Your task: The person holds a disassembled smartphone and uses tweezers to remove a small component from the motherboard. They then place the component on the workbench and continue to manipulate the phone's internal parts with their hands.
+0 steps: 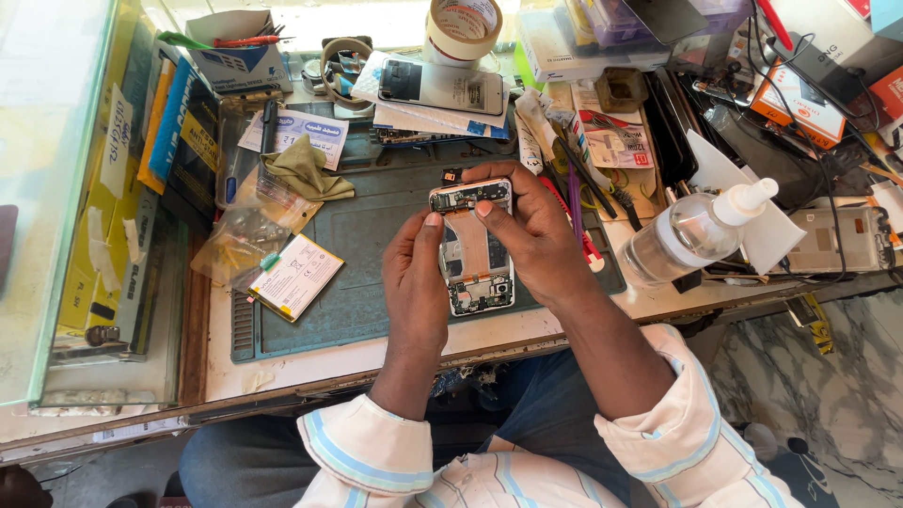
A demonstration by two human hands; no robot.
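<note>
Cluttered from edge to edge, the surface [310,362] carries a grey-green mat [367,235] at its middle, with a glass case [56,188] along the left side and marbled floor at the near right. Both forearms come up from striped rolled sleeves at the near edge and meet over the mat.

An opened phone [473,246], back cover off and its boards and copper-coloured middle showing, stands lengthwise between the hands just above the mat. Closed around the phone's left edge, the left hand [415,282] has its thumb tip pressed at the upper left corner. Curled over the top and right edge, the right hand [525,233] grips the phone with a fingertip resting on the upper part of its open back.

Right of the hands a clear pump bottle [694,233] lies tilted on white paper. Left of them a flat battery [295,276] with a white label lies on the mat's corner, beside a crumpled plastic bag [240,240], and an olive cloth [303,169] sits further back. Far from the person a white phone [442,87] lies on papers, with a tape roll [461,28] behind it. Small tools [583,183] lie just right of the right hand
</note>
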